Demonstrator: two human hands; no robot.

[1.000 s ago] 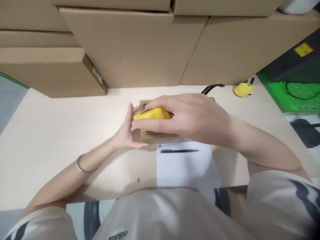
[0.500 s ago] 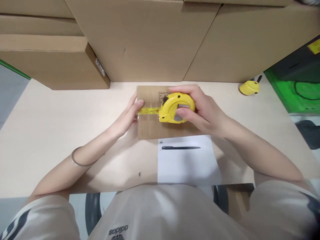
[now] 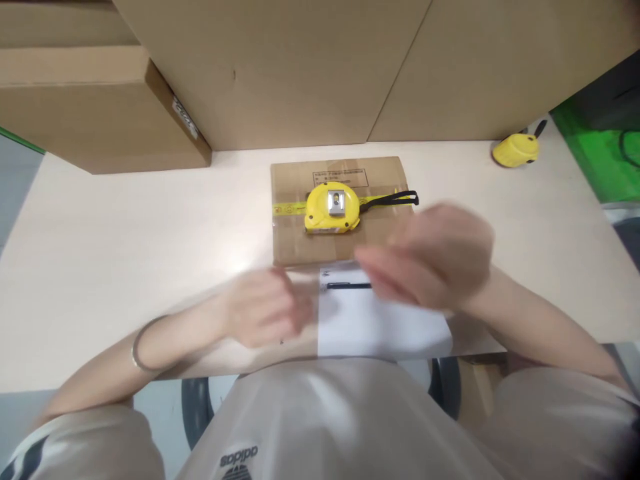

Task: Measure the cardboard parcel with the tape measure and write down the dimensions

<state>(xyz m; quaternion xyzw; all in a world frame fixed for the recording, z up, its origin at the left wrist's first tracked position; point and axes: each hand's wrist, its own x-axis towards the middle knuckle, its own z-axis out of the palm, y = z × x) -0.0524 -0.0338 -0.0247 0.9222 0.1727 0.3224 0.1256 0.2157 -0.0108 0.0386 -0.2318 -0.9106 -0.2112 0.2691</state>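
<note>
A yellow tape measure (image 3: 320,207) with a silver clip and a black wrist strap lies on a flat cardboard box (image 3: 295,250). A yellow strip with markings runs across the box on both sides of its body. My left hand (image 3: 267,307) is over the table in front of the box, left of a white sheet of paper (image 3: 395,337). My right hand (image 3: 435,257) hovers near the box's right front corner, covering part of a black pen (image 3: 345,286) on the sheet. Both hands are apart from the tape measure, and motion smears their fingers.
Large cardboard boxes (image 3: 300,80) stand along the back of the table (image 3: 100,267). A smaller carton (image 3: 100,127) is at the back left. A second yellow tape measure (image 3: 515,150) sits at the back right, beside a green surface (image 3: 580,153) beyond the table edge.
My right hand has let go of the tape measure, which now rests on the box with its clip facing up. My left hand has left the box's left edge and moved toward me.
</note>
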